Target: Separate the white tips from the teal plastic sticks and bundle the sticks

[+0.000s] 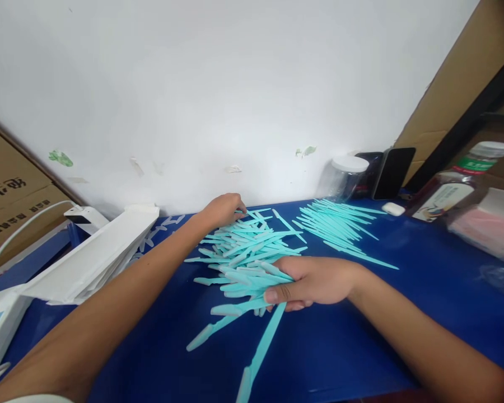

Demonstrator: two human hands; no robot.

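A loose pile of turquoise eyebrow razors [252,240] lies on the blue tabletop, pointing in many directions. My right hand [319,280] grips a bunch of these razors at the near side of the pile, thumb on top, their pale blade ends fanned out to the left. One razor [262,347] slants down from under this hand toward the front. At the far edge of the pile, my left hand [225,210] is closed with curled fingers; what they pinch is hidden. To the right, a neater group of turquoise razors [334,224] lies mostly side by side.
A white trough-like tray [88,260] and small translucent pieces [159,226] are on the left. Along the back right stand a lidded clear jar [340,178], a black phone [393,172] and a dark bottle [449,190]. A white wall rises behind; cardboard boxes [17,196] flank it.
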